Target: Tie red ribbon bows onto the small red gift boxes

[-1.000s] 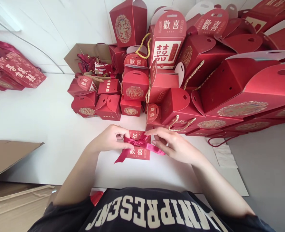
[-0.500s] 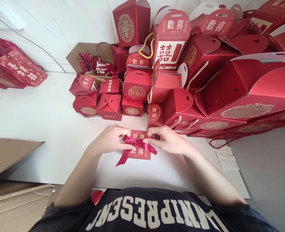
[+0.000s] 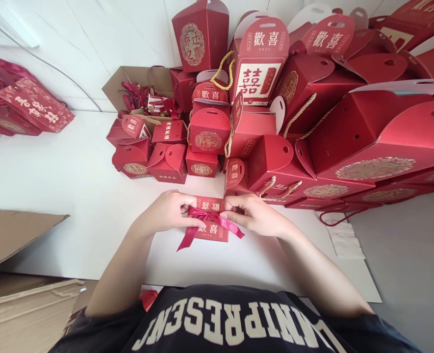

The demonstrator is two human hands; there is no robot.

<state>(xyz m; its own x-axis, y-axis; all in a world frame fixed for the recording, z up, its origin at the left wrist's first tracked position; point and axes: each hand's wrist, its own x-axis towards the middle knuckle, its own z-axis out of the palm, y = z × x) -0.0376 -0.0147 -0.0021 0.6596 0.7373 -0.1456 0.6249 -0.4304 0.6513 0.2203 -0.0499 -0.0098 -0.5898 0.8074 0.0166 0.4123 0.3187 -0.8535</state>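
A small red gift box with pale Chinese lettering lies on the white table before me. Across its top runs a shiny dark-red ribbon, tied in a bow at the middle, with one tail hanging to the lower left and another to the lower right. My left hand is closed on the ribbon's left loop, its thumb stretched along the lower side. On the other side my right hand pinches the ribbon's right part between thumb and fingers. The fingertips of both hands partly cover the ribbon.
Many red gift boxes stand stacked behind my hands and to the right. An open cardboard carton holds ribbons and tags at the back. Red bags lie at far left. Brown cardboard juts in at the left, over the white table.
The bow looks pulled a little tighter and flatter. Its right tail reaches slightly farther to the lower right. Both hands stay nearly in place.
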